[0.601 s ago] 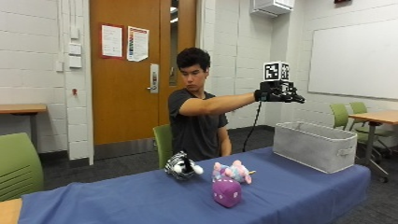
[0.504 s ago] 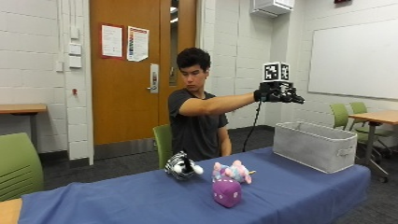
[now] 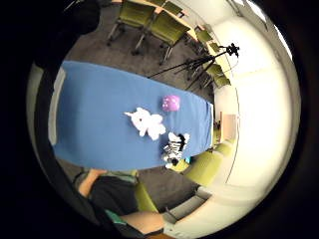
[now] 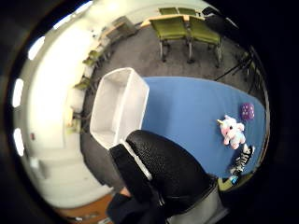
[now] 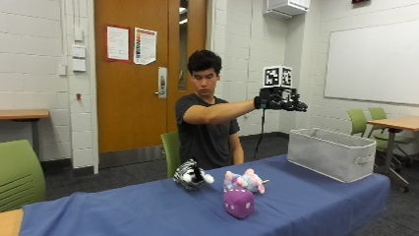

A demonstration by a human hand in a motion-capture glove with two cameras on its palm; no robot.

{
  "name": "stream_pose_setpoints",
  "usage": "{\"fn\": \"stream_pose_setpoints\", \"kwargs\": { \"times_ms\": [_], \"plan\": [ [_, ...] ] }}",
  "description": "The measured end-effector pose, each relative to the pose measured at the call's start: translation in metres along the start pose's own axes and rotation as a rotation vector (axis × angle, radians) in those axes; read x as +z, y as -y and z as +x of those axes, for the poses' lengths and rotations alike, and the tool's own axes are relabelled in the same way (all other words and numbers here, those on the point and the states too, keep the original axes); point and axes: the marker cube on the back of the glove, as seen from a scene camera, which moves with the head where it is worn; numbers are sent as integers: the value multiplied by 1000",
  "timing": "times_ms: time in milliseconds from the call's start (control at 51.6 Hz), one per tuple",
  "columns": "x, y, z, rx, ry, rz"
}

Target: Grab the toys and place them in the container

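Three toys lie on the blue-covered table (image 5: 131, 211): a striped zebra (image 5: 192, 174), a pink and white unicorn (image 5: 243, 180) and a purple plush (image 5: 238, 202) in front of it. The grey fabric container (image 5: 330, 152) stands at the table's right end and looks empty in the thumb side view (image 4: 117, 105). My gloved right hand (image 5: 282, 101) is stretched out high over the table, between the toys and the container, with relaxed fingers that hold nothing. Far below the palm I see the unicorn (image 3: 147, 122), the purple plush (image 3: 171, 103) and the zebra (image 3: 174, 146).
Green chairs (image 5: 19, 172) stand around the table, and another table (image 5: 393, 123) with chairs is at the right. A tripod (image 3: 209, 59) stands across the room. The person's bare hand is hidden below the table's edge.
My raised hand has drifted slightly back from the container side toward the toys. The toys and the container have not moved.
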Motion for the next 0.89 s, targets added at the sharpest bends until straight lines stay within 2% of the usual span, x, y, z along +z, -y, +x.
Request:
{"fn": "stream_pose_setpoints", "kwargs": {
  "times_ms": [194, 330, 640, 892],
  "plan": [
    [40, -10, 87, 73, 28, 21],
    [92, -18, 125, 100, 63, -27],
    [231, -39, 155, 129, 115, -160],
    [272, -55, 166, 147, 121, -190]
  ]
}}
